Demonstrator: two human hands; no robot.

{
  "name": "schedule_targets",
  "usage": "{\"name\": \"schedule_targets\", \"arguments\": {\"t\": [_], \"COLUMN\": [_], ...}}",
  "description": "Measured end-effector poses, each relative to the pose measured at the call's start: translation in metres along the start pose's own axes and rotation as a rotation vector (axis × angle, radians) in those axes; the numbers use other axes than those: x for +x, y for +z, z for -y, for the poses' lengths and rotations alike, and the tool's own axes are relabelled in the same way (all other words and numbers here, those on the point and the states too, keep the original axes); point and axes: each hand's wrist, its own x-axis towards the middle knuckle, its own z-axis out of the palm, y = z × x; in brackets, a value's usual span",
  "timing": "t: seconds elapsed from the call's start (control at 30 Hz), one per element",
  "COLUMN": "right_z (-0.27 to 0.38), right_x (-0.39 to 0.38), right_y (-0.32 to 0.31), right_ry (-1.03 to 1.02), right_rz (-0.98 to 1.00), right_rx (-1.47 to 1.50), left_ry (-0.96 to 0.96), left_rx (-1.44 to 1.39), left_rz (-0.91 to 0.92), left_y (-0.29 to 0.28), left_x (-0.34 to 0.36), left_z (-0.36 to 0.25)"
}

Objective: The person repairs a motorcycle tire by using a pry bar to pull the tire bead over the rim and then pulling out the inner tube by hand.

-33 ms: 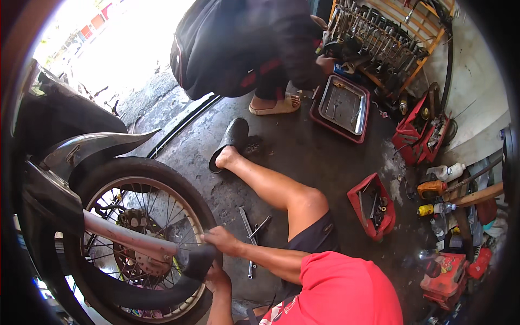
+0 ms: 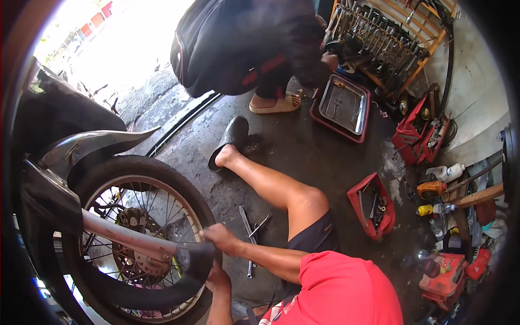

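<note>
A spoked motorcycle wheel with a black tyre stands at left, a pinkish-silver fork leg running to its hub. My right hand is closed on the tyre at the wheel's right side, its thumb beside the pale rim. Just below it, my left hand is closed at the same edge, its fingers partly hidden. A black curved band crosses the lower spokes, and its wide end lies between my hands. What the band is, I cannot tell.
Crossed metal tools lie beside my bent leg. A red tool bin is to the right; farther back are a metal tray and a wrench rack. Another person in dark clothes bends near the tray. Bottles and red boxes line the right wall.
The band's wide end has shifted slightly upward between my hands. Both hands stay at the wheel. The other person's hand has moved a little up and right near the rack.
</note>
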Motion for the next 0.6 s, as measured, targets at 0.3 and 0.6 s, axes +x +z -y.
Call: {"name": "schedule_targets", "arguments": {"t": [0.3,0.6], "right_z": [-0.011,-0.043], "right_x": [0.016,0.023], "right_y": [-0.01,-0.008], "right_ry": [0.106,0.484], "right_rz": [0.299,0.448], "right_rx": [-0.734,-0.621], "left_ry": [-0.05,0.002], "left_rx": [0.242,0.344], "left_rz": [0.07,0.461], "left_y": [0.02,-0.078], "left_x": [-0.016,-0.057], "left_z": [0.029,0.02]}}
